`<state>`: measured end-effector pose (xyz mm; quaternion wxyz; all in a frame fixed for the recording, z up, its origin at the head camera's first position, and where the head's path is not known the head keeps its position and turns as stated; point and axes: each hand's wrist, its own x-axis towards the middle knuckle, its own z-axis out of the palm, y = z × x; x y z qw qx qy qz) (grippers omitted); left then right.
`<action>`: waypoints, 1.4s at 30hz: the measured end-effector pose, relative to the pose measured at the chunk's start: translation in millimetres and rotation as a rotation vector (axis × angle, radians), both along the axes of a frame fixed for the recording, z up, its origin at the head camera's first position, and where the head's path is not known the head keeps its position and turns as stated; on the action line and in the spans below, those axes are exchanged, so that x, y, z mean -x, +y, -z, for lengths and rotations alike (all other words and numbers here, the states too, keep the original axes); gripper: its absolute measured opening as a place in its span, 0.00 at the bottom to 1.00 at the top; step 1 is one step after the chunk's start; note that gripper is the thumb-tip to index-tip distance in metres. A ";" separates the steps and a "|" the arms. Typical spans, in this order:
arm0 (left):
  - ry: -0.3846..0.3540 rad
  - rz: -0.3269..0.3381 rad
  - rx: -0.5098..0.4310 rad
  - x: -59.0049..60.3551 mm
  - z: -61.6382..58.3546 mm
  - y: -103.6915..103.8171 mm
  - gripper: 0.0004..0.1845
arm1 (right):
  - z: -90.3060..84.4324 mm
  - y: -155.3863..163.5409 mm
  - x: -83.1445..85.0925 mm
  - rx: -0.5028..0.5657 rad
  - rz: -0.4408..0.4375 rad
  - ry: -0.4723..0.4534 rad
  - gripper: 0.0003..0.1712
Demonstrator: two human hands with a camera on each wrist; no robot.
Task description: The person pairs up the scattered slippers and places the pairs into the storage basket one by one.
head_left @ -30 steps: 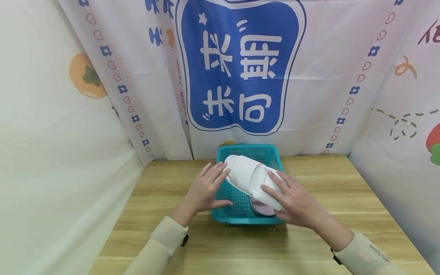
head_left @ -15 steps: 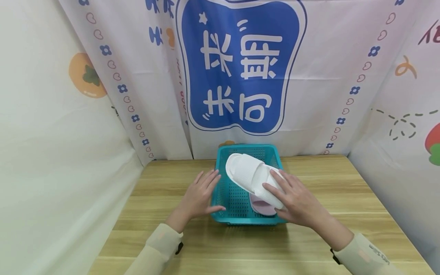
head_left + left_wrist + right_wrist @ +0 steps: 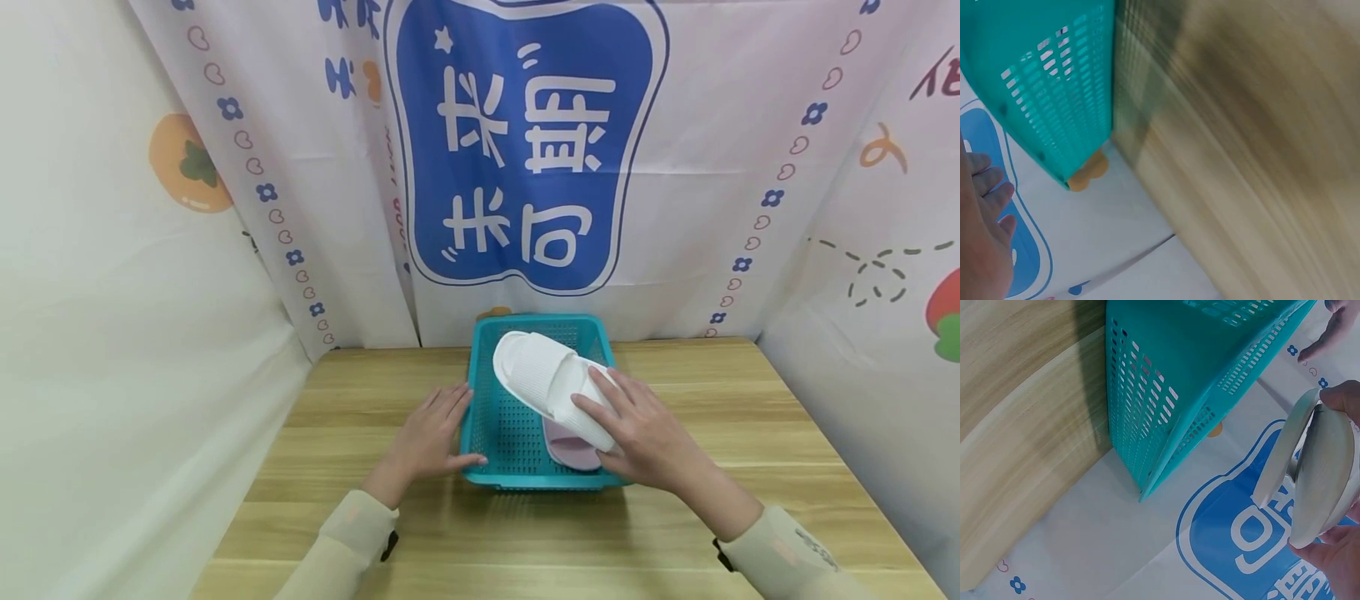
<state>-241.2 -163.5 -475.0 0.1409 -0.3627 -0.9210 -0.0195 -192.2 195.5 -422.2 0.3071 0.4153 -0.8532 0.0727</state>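
Change since a second ago: your left hand [image 3: 433,433] has drawn back off the white waffle-textured open-toe slipper [image 3: 551,385] and now lies flat, fingers straight, against the left wall of the teal perforated plastic basket [image 3: 480,398], its thumb along the near rim. The slipper has lifted slightly and sits higher over the basket. Your right hand [image 3: 637,433] has kept its place.

Right grip: fingers curled round the near end of the white slipper, holding it tilted above the basket, its far end over the back rim.

Left grip: relaxed and open, holding nothing, touching the basket's outside.

Second item: a pink slipper [image 3: 573,454] lies inside the basket at its near right corner, partly under the white one.

Basket: stands on the light wooden table [image 3: 750,433], near the back edge, before a white printed cloth backdrop with a blue panel [image 3: 525,142].

Right wrist view only: the white slipper [image 3: 1316,481] seen edge-on, sole and upper strap apart, pinched between thumb and fingers [image 3: 1338,397]; the basket's side wall [image 3: 1147,406] from outside.

Left wrist view only: the basket's corner [image 3: 1054,100] against the backdrop; the table is blurred; fingertips [image 3: 988,187] straight at the frame's left edge
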 end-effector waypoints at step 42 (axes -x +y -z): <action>-0.028 -0.014 0.081 -0.1 21.9 -4.3 0.48 | 6.2 -25.8 15.3 0.064 0.144 -0.083 0.50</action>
